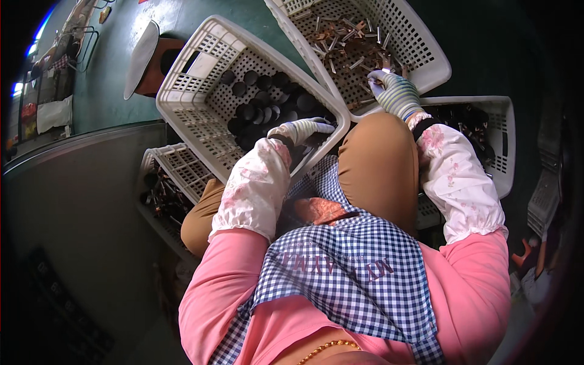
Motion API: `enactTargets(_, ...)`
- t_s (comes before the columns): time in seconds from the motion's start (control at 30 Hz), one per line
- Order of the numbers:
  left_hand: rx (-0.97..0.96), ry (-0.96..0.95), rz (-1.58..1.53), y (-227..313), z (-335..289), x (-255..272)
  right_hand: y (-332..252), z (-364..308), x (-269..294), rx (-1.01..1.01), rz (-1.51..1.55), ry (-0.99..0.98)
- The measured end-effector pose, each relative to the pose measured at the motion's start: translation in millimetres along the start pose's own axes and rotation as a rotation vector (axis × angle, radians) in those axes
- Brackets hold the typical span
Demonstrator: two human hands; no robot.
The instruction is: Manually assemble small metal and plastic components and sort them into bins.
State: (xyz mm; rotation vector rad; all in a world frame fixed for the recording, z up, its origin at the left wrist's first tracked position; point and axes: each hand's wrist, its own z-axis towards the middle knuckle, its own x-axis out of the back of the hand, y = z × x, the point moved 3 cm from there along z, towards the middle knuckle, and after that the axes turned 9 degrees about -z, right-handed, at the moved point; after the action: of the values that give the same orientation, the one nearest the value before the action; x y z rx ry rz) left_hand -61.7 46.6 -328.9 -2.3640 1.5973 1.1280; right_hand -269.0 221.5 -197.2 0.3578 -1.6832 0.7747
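My left hand (pixel 302 129), in a pale striped glove, reaches over the near right side of a white plastic basket (pixel 196 92). Its visible fingers are stretched out above the black round caps (pixel 261 106) heaped there; the underside of the hand is hidden. In a second white basket (pixel 420 45) farther right, my right hand (pixel 394 92), in a green, white and purple striped glove, has its fingers bent together at the near edge of the loose small metal parts (pixel 350 45). Whatever sits between those fingertips is too small to make out.
A third white basket (pixel 504 143) with dark parts stands at the right, beside my forearm. Low at the left, another basket (pixel 176 161) holds dark parts. A stool (pixel 149 61) stands on the green floor at the far left. My knee (pixel 377 161) rises between the baskets.
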Motion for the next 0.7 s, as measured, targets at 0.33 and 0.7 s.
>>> enactTargets(0.33,0.018,0.187,0.113,15.0,-2.5,-17.5,1.7,0.7,-2.6,-0.061,0.031,-0.103)
enactTargets(0.7,-0.541,0.507,-0.311,29.5,-67.6,65.3,-0.7,0.4,1.4,-0.043,0.025,-0.056)
